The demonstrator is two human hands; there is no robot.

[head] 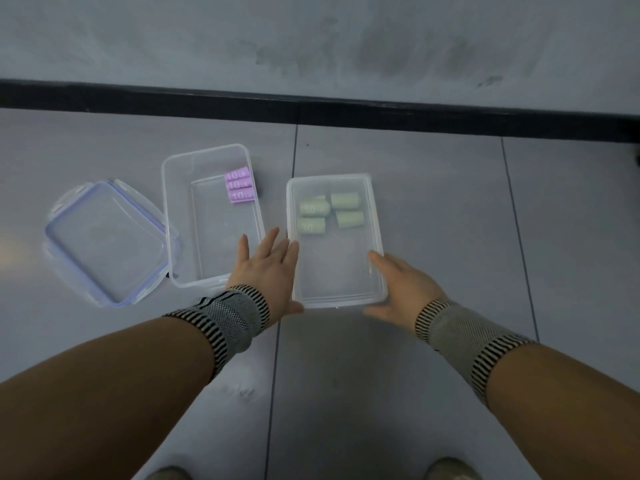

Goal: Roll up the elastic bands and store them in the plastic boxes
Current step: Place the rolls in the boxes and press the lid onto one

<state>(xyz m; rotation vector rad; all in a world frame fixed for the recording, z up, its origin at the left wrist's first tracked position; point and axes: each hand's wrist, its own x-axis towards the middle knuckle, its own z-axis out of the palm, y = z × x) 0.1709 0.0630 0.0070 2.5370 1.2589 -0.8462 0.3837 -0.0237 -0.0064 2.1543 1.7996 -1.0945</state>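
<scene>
Two clear plastic boxes stand on the grey floor. The left box (pixel 173 216) holds three rolled purple bands (pixel 240 185) at its far right corner. The right box (pixel 375 233) holds several rolled green bands (pixel 330 211) in its far half, seen hazily as if through a lid. My left hand (pixel 265 268) lies with straight fingers against the right box's left wall, thumb at its near corner. My right hand (pixel 401 289) touches that box's near right corner with straight fingers. Both wrists wear striped knit cuffs.
A loose clear lid with blue trim (pixel 107 240) lies on the floor left of the boxes. A black skirting strip (pixel 311 105) runs along the wall beyond them. My shoe tips (pixel 450 471) show at the bottom edge.
</scene>
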